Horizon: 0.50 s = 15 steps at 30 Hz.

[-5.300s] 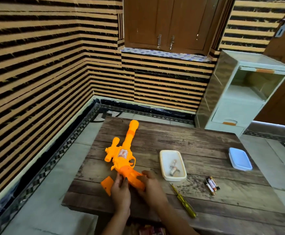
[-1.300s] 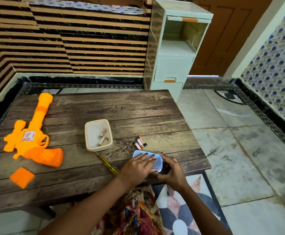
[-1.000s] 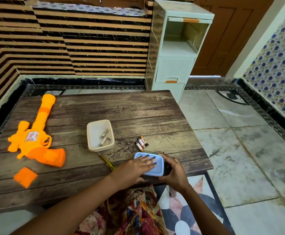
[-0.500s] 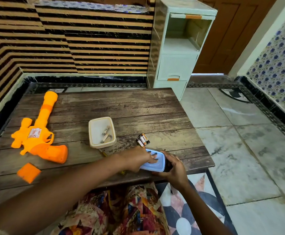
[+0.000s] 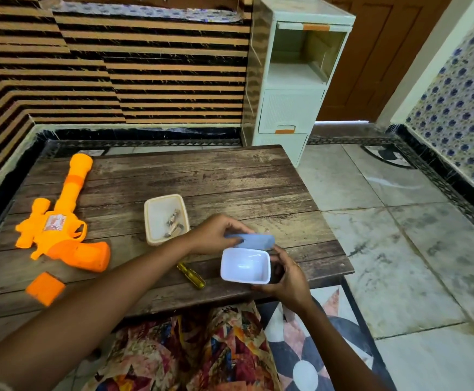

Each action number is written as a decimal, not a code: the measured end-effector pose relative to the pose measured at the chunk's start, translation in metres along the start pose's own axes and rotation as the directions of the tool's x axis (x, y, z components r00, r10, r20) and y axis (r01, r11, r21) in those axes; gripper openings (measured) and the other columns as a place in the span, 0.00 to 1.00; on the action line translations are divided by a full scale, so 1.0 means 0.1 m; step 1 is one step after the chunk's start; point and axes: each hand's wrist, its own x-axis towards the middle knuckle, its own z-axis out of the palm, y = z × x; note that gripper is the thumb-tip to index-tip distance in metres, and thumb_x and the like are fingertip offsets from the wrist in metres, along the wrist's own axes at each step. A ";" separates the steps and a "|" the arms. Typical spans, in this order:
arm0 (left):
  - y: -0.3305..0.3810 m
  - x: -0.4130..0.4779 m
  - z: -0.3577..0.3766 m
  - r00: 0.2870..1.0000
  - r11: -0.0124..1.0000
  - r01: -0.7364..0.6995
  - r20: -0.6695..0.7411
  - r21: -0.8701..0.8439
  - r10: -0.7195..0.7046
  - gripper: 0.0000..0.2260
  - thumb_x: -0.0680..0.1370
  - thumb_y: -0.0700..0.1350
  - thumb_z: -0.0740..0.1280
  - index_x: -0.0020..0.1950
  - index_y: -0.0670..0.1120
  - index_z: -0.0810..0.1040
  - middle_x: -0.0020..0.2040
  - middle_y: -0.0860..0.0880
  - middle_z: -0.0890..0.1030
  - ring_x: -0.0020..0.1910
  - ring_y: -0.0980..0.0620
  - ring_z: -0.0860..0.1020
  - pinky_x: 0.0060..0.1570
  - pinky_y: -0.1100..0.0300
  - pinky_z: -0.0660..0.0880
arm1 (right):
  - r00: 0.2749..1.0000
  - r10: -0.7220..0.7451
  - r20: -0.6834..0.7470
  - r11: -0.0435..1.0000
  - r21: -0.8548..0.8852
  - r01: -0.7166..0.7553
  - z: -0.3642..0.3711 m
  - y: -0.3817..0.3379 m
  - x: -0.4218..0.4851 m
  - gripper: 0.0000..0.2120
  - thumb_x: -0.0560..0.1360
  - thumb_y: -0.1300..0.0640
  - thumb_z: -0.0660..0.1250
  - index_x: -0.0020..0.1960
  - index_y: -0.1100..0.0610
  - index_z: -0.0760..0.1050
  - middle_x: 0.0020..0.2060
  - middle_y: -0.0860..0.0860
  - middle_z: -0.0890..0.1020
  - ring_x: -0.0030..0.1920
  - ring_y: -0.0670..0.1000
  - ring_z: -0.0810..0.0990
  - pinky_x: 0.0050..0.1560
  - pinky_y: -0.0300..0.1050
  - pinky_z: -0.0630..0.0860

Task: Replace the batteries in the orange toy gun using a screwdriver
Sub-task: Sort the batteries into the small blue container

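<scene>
- Head view: the orange toy gun [image 5: 61, 230] is seen lying flat on the left part of the wooden table [image 5: 230, 176], barrel pointing away, well apart from both hands.
- A loose orange battery cover [image 5: 45, 287] is laid just beside the gun's grip, so the compartment is judged to be open.
- The gun is judged to be hollow moulded plastic: light, stiff and smooth. It would best be taken by the thick grip or the body, not by the long barrel, which would act as a lever.
- The cover is judged thin and easily flexed, so it should be pinched by its edges.
- The screwdriver [image 5: 190, 275] is lying near the table's front edge, partly hidden under the left forearm. Its yellow handle is the part to be gripped.
- The left hand [image 5: 216, 235] is curled round a blue lid [image 5: 254, 241], which is pinched and held lifted off its box.
- The right hand [image 5: 288, 277] is wrapped round the side of a white box [image 5: 245, 265]. Nothing can be made out inside it.
- Counted: one gun, one cover, one screwdriver, one lid, one white box and one cream tray [image 5: 166, 218].
- Small metal pieces are held in the tray, but their number cannot be told.
- No fresh batteries are shown.
</scene>
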 end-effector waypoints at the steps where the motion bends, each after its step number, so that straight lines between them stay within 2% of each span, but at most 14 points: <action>1: -0.01 -0.02 0.01 0.994 0.998 0.020 -0.102 -0.061 -0.026 0.15 0.75 0.33 0.65 0.62 0.39 0.76 0.57 0.51 0.77 0.56 0.57 0.75 0.49 0.78 0.70 | 1.000 0.001 -0.001 1.000 0.007 -0.001 0.00 0.01 0.00 0.45 0.53 0.37 0.76 0.68 0.42 0.65 0.51 0.41 0.81 0.53 0.44 0.79 0.52 0.48 0.78; 3: -0.06 -0.07 0.03 0.946 0.974 0.052 -0.301 -0.222 -0.120 0.15 0.76 0.33 0.65 0.62 0.40 0.75 0.59 0.47 0.78 0.58 0.52 0.75 0.53 0.67 0.74 | 1.000 -0.001 -0.006 1.000 0.000 0.001 0.00 0.00 -0.01 0.39 0.52 0.39 0.76 0.61 0.36 0.67 0.51 0.41 0.81 0.52 0.45 0.79 0.50 0.50 0.79; 5: -0.10 -0.17 0.05 0.864 0.890 0.030 -0.437 -0.454 -0.252 0.15 0.76 0.33 0.65 0.62 0.43 0.75 0.58 0.44 0.78 0.56 0.49 0.77 0.54 0.57 0.77 | 1.000 -0.011 -0.006 1.000 -0.013 0.011 0.00 0.00 -0.01 0.35 0.54 0.42 0.77 0.57 0.34 0.67 0.51 0.42 0.81 0.51 0.46 0.79 0.49 0.52 0.79; 8: -0.15 -0.41 0.13 0.688 0.714 0.002 -0.517 -0.700 -0.509 0.14 0.76 0.34 0.64 0.58 0.47 0.76 0.56 0.45 0.79 0.52 0.49 0.78 0.45 0.58 0.78 | 1.000 -0.023 -0.014 0.999 -0.029 0.022 0.01 0.01 -0.02 0.35 0.55 0.43 0.78 0.59 0.38 0.69 0.51 0.43 0.81 0.50 0.46 0.79 0.49 0.51 0.79; 11: -0.26 -0.78 0.27 0.497 0.624 -0.037 -0.556 -0.781 -0.667 0.12 0.76 0.35 0.64 0.59 0.45 0.77 0.55 0.45 0.79 0.53 0.48 0.77 0.50 0.55 0.74 | 0.999 -0.042 -0.028 0.998 -0.049 0.041 0.00 0.01 -0.02 0.36 0.56 0.47 0.80 0.61 0.44 0.71 0.51 0.43 0.81 0.51 0.47 0.79 0.49 0.50 0.79; 13: -0.39 -1.06 0.41 0.352 0.606 -0.044 -0.580 -0.794 -0.735 0.13 0.76 0.38 0.66 0.60 0.44 0.76 0.56 0.45 0.79 0.53 0.48 0.77 0.52 0.53 0.74 | 0.998 -0.048 -0.038 0.997 -0.068 0.045 0.01 0.01 -0.02 0.36 0.58 0.49 0.80 0.62 0.46 0.71 0.51 0.43 0.80 0.51 0.48 0.78 0.48 0.48 0.79; 15: -0.52 -1.29 0.54 0.244 0.592 -0.043 -0.583 -0.805 -0.775 0.15 0.76 0.39 0.66 0.63 0.44 0.74 0.59 0.44 0.78 0.56 0.45 0.77 0.54 0.49 0.75 | 0.997 -0.049 -0.053 0.995 -0.093 0.044 0.02 0.00 -0.02 0.35 0.58 0.49 0.80 0.63 0.46 0.71 0.50 0.43 0.79 0.51 0.48 0.77 0.47 0.46 0.78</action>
